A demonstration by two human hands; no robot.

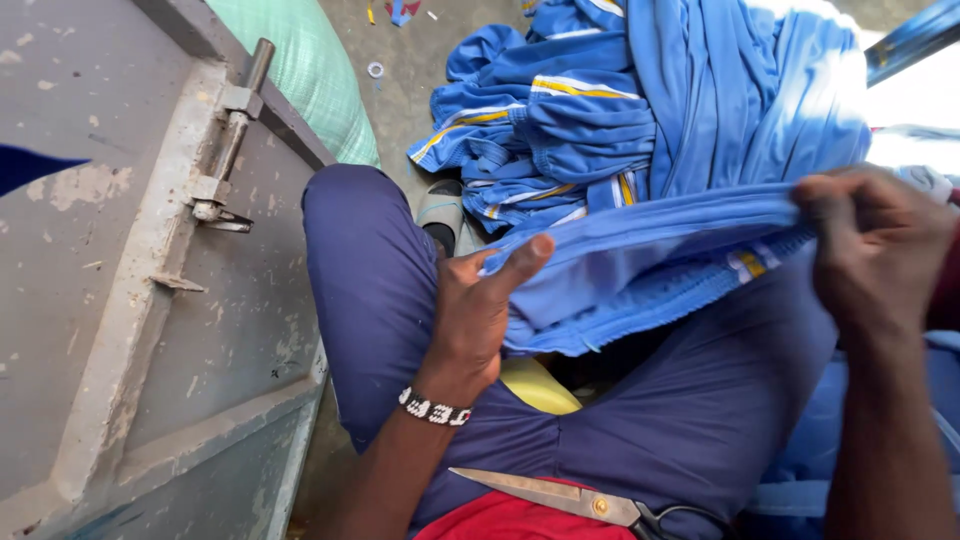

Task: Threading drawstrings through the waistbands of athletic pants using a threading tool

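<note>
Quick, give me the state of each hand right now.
Left hand: closed on the blue garment, thumb on top.
Right hand: closed, pinching the same blue garment at its other end.

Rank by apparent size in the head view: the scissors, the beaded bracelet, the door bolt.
1. Scissors, partly cut off by the frame's edge.
2. Door bolt, nearly as long; it is farther away, so the ranking is unsure.
3. Beaded bracelet, clearly smallest.

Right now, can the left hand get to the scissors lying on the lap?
Probably yes. The scissors lie uncovered on the lap, close beside the left forearm, with nothing over them. But the left hand is gripping the blue garment, which the right hand also holds, so it would have to let go first.
</note>
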